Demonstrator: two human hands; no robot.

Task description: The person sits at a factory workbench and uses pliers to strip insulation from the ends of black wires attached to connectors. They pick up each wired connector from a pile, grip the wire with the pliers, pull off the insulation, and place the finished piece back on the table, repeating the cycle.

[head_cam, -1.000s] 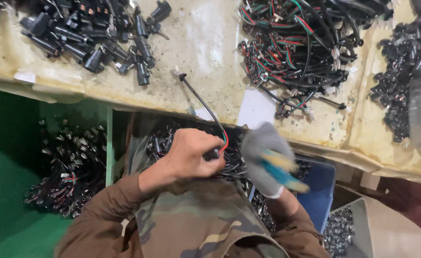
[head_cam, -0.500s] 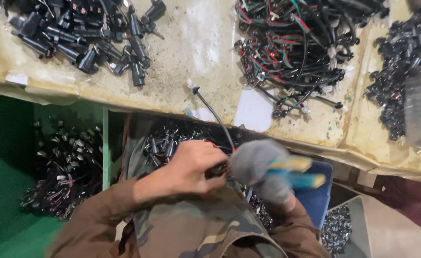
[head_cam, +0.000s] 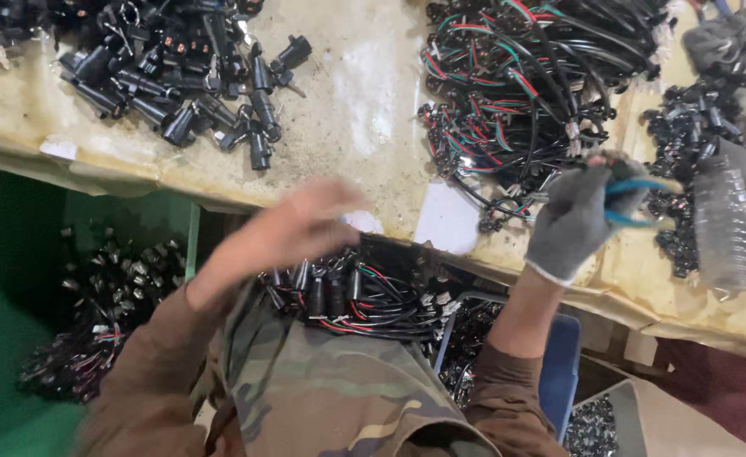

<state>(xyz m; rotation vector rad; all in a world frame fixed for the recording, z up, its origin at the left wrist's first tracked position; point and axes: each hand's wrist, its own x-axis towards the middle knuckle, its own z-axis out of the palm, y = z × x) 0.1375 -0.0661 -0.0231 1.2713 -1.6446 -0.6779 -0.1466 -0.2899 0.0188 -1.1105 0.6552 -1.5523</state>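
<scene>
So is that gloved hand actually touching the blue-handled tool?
Touching. The head view shows the gloved right hand wrapped around the blue-handled tool, its handles sticking out of the fist beside the wire bundle.

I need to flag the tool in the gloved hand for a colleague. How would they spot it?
Start at the tangled wire pile on the bench, then drop to its lower right edge. There the grey-gloved right hand holds a tool with blue handles, the only bright blue among black parts.
</scene>
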